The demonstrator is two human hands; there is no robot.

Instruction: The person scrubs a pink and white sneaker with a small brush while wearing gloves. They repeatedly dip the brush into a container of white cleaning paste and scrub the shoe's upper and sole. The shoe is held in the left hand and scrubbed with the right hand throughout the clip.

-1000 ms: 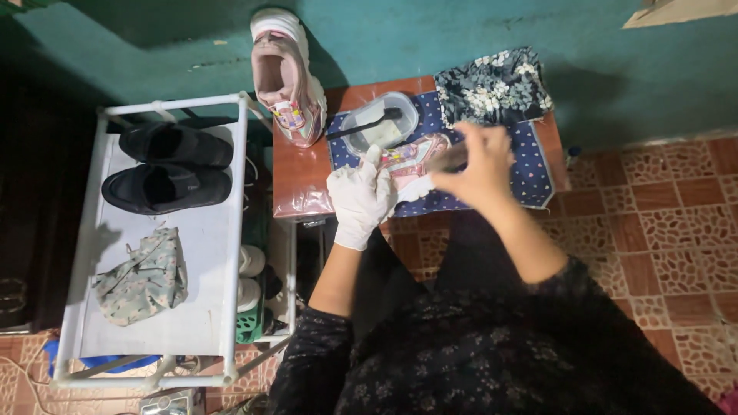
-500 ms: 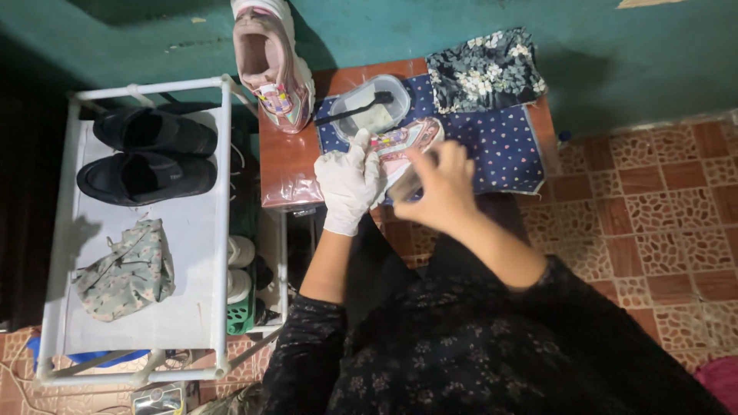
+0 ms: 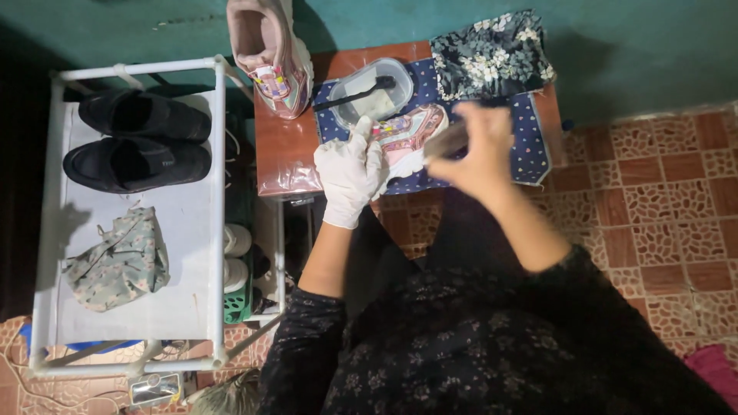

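Head view, looking down at a small brown counter [image 3: 288, 157] set against a green wall.

Pink sneaker [image 3: 407, 138] lies on a blue dotted cloth [image 3: 530, 150] near the counter's front edge. Its long axis runs on a diagonal, one end up toward the far right, the other down toward the near left. It sits directly between the two hands.

Left hand [image 3: 352, 173], in a white glove, is closed over the near-left end of the sneaker, fingers wrapped on it, pinning it to the cloth. This hand is the nearer one, in full contact.

Right hand [image 3: 480, 150], bare, is just right of the sneaker, over its far-right end. It is blurred. Fingers are curled narrow around something small and greyish; I cannot tell what it is, nor whether it touches the sneaker.

Around: a clear plastic tub [image 3: 373, 92] with a dark brush [image 3: 355, 96] across it, just behind the sneaker. A second pink sneaker [image 3: 269, 54] stands at the counter's far-left corner. A floral cloth [image 3: 492, 54] sits far right. To the left, a white rack [image 3: 215, 192] carries two black shoes [image 3: 138, 138] and a camouflage cap [image 3: 119, 257].
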